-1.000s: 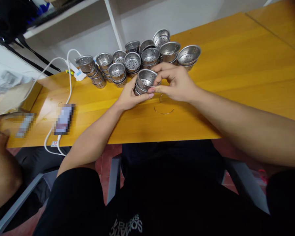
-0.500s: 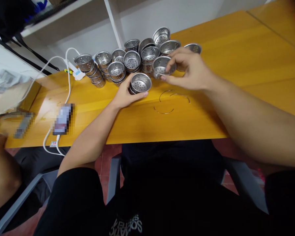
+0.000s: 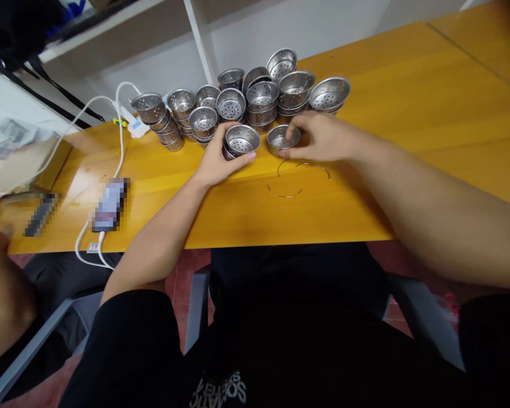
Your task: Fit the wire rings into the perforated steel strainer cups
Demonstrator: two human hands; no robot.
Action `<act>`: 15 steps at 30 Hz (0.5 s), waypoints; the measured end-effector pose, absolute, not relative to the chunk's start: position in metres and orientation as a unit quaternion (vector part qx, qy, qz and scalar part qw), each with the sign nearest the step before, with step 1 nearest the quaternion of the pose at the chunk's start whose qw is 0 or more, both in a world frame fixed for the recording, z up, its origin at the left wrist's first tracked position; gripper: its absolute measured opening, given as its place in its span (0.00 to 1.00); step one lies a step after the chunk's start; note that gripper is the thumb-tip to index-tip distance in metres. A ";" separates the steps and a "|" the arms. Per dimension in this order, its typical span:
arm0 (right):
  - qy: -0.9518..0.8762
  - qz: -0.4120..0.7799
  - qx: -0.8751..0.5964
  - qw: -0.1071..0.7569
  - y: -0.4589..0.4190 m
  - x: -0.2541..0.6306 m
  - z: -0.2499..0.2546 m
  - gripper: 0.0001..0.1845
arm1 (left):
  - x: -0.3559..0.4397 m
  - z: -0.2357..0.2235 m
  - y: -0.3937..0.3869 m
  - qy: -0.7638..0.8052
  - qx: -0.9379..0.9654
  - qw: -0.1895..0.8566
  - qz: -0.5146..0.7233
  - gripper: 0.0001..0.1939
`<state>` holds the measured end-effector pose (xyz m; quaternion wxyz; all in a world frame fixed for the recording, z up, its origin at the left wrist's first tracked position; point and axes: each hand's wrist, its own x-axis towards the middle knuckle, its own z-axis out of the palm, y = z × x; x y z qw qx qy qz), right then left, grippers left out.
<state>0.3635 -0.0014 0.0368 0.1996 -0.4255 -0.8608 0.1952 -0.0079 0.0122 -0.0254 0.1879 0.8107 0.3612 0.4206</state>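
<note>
My left hand [image 3: 221, 156] is wrapped round a short stack of perforated metal cups [image 3: 243, 141], thumb along the near side. To its right, my right hand [image 3: 314, 137] pinches a single perforated metal cup [image 3: 277, 141] by its right wall, with a finger inside the rim. That cup is low, at about the table's surface. Just behind both hands stand several stacks of the same cups [image 3: 262, 96]. Thin curved wires [image 3: 285, 196] lie on the table in front of the right hand's cup.
A phone [image 3: 110, 205] with white cables [image 3: 119, 136] lies on the yellow table [image 3: 408, 113] at left. Beyond it are a cardboard box [image 3: 53, 161] and a blurred dark object [image 3: 41, 215]. Another person's arm [image 3: 4, 300] is at far left. A shelf [image 3: 199, 45] stands behind.
My right hand has lowered its cup toward the table, moving nearer to me and away from the stacks behind. My left hand keeps its hold in nearly the same place.
</note>
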 end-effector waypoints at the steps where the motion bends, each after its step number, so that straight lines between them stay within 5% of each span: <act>1: -0.863 0.186 -0.426 0.198 -0.004 0.365 0.040 0.27 | -0.009 -0.028 0.014 0.352 0.811 0.185 0.429 0.59; 7: -0.884 0.149 -0.333 0.293 -0.034 0.354 0.057 0.31 | -0.005 -0.023 0.012 0.311 0.837 0.180 0.412 0.55; 10: -0.902 0.157 -0.298 0.269 -0.046 0.338 0.062 0.29 | 0.000 -0.017 0.006 0.284 0.852 0.190 0.396 0.54; 15: -0.892 0.128 -0.352 0.253 -0.052 0.342 0.086 0.20 | -0.006 -0.030 0.015 0.293 0.854 0.191 0.386 0.67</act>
